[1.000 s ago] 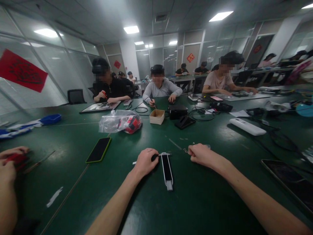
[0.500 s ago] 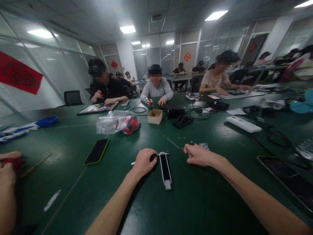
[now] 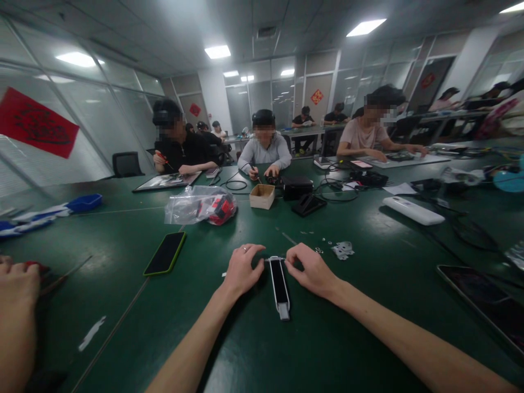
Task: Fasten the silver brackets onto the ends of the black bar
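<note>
On the green table before me lies a long narrow device [image 3: 279, 281] with a white frame, a black strip face and a grey plug-like end toward me. A thin rod crosses its far end. My left hand [image 3: 244, 267] pinches at the rod's left end with thumb and forefinger. At the right end, my right hand [image 3: 310, 268] is closed, its fingertips against the rod; anything small between them is hidden. Just beyond my right hand lie small rings [image 3: 319, 250] and several translucent pieces [image 3: 343, 250].
A green-edged phone [image 3: 165, 254] and a bag with red items [image 3: 200, 206] lie left. Ahead stand a small box [image 3: 262, 196] and a black stand [image 3: 309, 204]. Right are a white case [image 3: 413, 210] and a dark tablet [image 3: 483, 300]. Another person's hand [image 3: 18, 284] holds a tool.
My right hand has moved left from the small parts to the device's far end. My left hand stays at the rod. The view has shifted slightly.
</note>
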### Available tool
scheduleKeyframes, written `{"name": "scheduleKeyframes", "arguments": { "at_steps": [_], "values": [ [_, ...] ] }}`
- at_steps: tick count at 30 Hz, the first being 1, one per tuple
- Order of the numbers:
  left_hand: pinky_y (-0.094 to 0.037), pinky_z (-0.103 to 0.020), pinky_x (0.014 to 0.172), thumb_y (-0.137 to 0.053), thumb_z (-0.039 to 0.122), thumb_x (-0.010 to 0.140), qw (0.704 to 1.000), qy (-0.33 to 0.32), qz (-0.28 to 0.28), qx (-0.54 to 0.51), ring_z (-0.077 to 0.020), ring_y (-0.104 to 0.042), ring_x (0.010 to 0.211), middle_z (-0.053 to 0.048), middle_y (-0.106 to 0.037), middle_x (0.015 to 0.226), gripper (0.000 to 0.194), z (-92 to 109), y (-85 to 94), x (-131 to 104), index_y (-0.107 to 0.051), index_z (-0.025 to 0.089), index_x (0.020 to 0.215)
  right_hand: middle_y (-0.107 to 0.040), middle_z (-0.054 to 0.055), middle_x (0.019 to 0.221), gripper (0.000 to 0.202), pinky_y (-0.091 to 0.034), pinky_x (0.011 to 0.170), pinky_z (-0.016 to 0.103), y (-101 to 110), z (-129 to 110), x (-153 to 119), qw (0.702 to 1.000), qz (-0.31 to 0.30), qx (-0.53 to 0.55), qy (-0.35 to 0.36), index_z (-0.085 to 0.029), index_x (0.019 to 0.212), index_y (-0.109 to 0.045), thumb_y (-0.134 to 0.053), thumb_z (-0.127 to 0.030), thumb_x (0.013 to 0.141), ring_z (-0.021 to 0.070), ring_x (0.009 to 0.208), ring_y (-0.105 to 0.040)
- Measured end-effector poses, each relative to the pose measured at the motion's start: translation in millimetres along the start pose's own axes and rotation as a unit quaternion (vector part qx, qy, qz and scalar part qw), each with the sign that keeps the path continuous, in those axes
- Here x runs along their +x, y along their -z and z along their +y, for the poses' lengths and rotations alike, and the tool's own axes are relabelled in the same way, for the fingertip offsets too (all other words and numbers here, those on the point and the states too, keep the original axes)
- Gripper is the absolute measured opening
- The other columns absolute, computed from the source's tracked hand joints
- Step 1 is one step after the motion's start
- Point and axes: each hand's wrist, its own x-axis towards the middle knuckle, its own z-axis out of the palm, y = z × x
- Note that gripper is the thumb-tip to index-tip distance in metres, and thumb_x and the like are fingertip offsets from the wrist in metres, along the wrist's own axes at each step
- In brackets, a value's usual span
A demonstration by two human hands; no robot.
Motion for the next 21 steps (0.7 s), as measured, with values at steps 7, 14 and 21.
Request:
{"name": "scheduleKeyframes", "arguments": {
  "at_steps": [7, 14, 21],
  "values": [
    [-0.043, -0.027, 0.076, -0.054, 0.027, 0.086, 0.991, -0.041, -0.044, -0.121, -0.0146, -0.06, 0.08, -0.001, -0.068, 0.086, 0.013, 21.1, 5.9, -3.1, -0.064, 0.02, 0.09, -0.059, 0.005, 0.082, 0.015, -0.044, 0.072, 0.031, -15.8, 3.0, -2.7, 0.983, 0.064, 0.037, 0.168, -0.021, 0.075, -0.044, -0.041, -0.011, 0.086, 0.0154, 0.079, -0.052],
    [-0.044, -0.024, 0.073, -0.057, 0.028, 0.084, 0.98, -0.031, -0.064, -0.186, -0.0136, -0.06, 0.077, -0.001, -0.068, 0.082, 0.013, 21.9, 6.5, -3.6, -0.066, 0.019, 0.083, -0.061, 0.004, 0.081, 0.014, -0.044, 0.068, 0.029, -17.8, 5.4, -1.5, 0.967, 0.12, 0.029, 0.222, -0.02, 0.078, -0.046, -0.047, -0.009, 0.086, 0.0144, 0.077, -0.053],
    [-0.043, -0.021, 0.064, -0.062, 0.032, 0.078, 0.96, 0.022, -0.098, -0.26, -0.0117, -0.057, 0.067, -0.001, -0.067, 0.074, 0.018, 24.9, 11.9, -2.9, -0.067, 0.015, 0.076, -0.061, 0.003, 0.075, 0.016, -0.04, 0.067, 0.029, -14.3, 3.0, -2.4, 0.977, 0.129, -0.01, 0.172, -0.019, 0.073, -0.048, -0.055, -0.024, 0.087, 0.0148, 0.074, -0.053]
  ]
}}
